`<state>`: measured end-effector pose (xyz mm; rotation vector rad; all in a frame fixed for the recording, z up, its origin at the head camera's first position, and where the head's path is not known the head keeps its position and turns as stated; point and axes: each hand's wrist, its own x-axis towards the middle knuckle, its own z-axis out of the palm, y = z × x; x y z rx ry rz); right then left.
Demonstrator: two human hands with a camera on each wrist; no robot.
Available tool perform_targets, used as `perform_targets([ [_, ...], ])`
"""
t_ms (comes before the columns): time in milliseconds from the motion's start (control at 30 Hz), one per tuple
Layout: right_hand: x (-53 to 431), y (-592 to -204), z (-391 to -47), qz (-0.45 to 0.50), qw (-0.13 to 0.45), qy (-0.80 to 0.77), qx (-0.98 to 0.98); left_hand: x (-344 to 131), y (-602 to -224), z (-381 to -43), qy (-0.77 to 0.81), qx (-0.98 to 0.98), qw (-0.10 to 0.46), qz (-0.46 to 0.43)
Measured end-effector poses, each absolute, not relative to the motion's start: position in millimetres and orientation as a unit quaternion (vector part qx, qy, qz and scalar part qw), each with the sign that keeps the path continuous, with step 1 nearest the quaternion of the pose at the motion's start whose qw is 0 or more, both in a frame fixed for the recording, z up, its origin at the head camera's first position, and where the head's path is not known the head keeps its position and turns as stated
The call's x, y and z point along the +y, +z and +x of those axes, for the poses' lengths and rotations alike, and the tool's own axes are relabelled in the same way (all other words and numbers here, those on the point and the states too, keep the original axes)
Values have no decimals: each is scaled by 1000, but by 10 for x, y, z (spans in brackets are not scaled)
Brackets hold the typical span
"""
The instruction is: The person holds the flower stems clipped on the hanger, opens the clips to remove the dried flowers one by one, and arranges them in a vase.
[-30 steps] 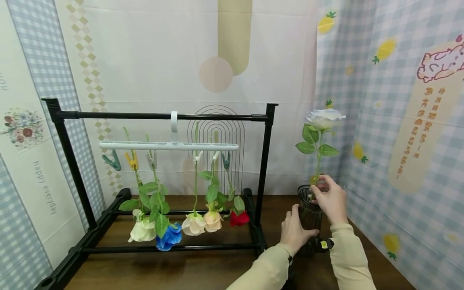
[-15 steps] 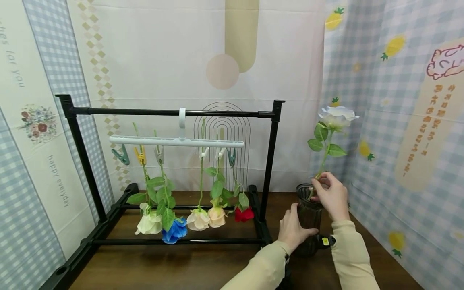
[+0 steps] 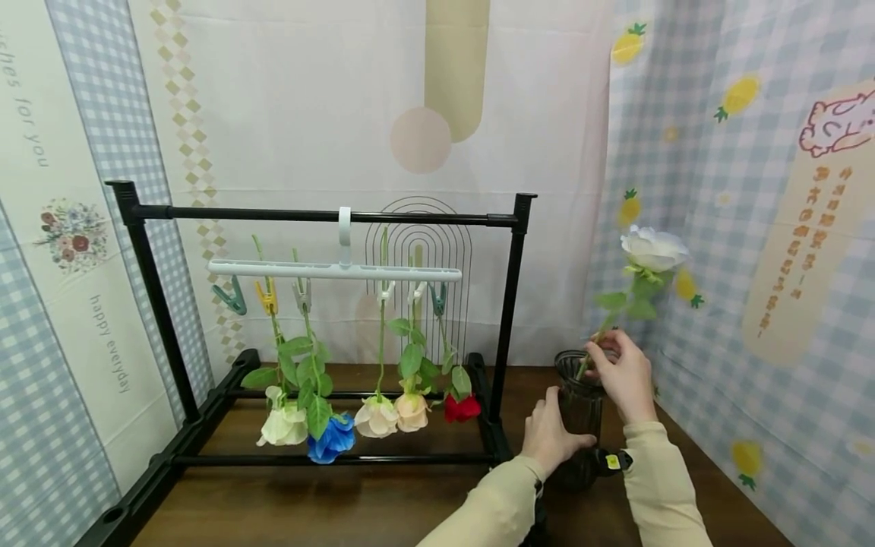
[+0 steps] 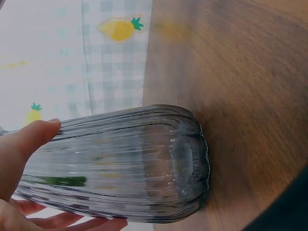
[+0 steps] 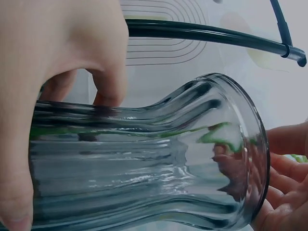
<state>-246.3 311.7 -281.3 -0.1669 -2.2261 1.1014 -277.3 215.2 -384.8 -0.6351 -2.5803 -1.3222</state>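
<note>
A dark ribbed glass vase (image 3: 581, 414) stands at the right side of the table. My left hand (image 3: 550, 434) grips its side, and the left wrist view shows the thumb and fingers around the glass (image 4: 120, 163). At the vase's mouth my right hand (image 3: 627, 376) pinches the green stem of a white rose (image 3: 654, 248). The rose leans to the right with its bloom up. Part of its stem is inside the vase, seen through the glass in the right wrist view. Right-hand fingers (image 5: 286, 183) are beside the rim there.
Left of the vase stands a black rack (image 3: 328, 215). From it hangs a pale blue hanger (image 3: 294, 270) with clips holding several upside-down flowers, among them a blue rose (image 3: 332, 439) and a red rose (image 3: 462, 408). A patterned curtain (image 3: 711, 304) borders the right.
The white rose has tipped further right and its bloom has sunk lower. My left hand keeps its grip on the vase, and the right still pinches the stem. The head view has shifted slightly.
</note>
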Motion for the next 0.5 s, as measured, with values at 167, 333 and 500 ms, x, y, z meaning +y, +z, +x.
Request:
perform_targets([
  [167,3102,-2816,-2473,-61,329,425,-841,2154,-3838,-2781,-444,-866,80,-217],
  [333,3094,-2801,-2473,-50,319,342,-882,2138,-3836,-2773,-443,-866,78,-218],
  [500,3097,-2813,-2465,-44,286,252,-923,2126,-3849,-2766,-437,-869,76,-218],
])
